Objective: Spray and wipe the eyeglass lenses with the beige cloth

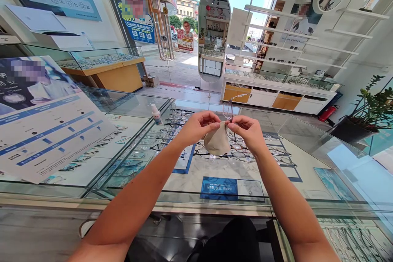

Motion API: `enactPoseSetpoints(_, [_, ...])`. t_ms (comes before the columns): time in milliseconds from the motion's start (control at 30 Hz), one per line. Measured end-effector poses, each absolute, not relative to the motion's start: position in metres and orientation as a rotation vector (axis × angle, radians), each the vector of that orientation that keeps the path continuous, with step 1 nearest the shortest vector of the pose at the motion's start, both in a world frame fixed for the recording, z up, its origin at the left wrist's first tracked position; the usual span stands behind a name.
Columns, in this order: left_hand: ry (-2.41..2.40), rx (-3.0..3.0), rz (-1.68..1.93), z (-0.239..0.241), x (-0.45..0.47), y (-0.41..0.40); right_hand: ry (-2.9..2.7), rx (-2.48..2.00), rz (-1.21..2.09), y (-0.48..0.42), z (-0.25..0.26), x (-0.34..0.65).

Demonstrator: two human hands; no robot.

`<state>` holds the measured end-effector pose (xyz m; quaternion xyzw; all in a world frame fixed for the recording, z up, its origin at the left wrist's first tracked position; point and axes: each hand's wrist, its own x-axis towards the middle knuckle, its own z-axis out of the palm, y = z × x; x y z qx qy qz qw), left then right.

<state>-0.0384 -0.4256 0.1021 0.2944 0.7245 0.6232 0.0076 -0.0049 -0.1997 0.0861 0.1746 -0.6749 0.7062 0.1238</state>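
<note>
Above the glass display counter [184, 190], both of my hands are raised close together. My left hand [204, 126] pinches a beige cleaning cloth [217, 141], which hangs down between the hands. In my right hand [245, 129] is a pair of thin-framed eyeglasses [231, 108], held upright with one temple stretching out to the right. The cloth meets the glasses at my fingertips; exactly which part it covers is hidden. Rows of eyeglass frames [213, 156] lie under the glass below my hands.
A small white spray bottle [156, 114] stands on the glass, left of my hands. A large printed sign [52, 131] leans at the left. Beyond the counter are an oval mirror [214, 35], a low cabinet [276, 96] and a potted plant [357, 120].
</note>
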Motion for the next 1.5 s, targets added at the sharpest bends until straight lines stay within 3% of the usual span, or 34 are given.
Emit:
enactPoseSetpoints(1167, [1.979, 0.762, 2.234, 0.095, -0.044, -0.421, -1.807, 0.566, 2.475, -0.211, 0.083, -0.003])
enactPoseSetpoints(1500, [1.952, 0.656, 1.897, 0.094, -0.055, -0.436, -1.635, 0.262, 2.441, -0.202, 0.089, -0.013])
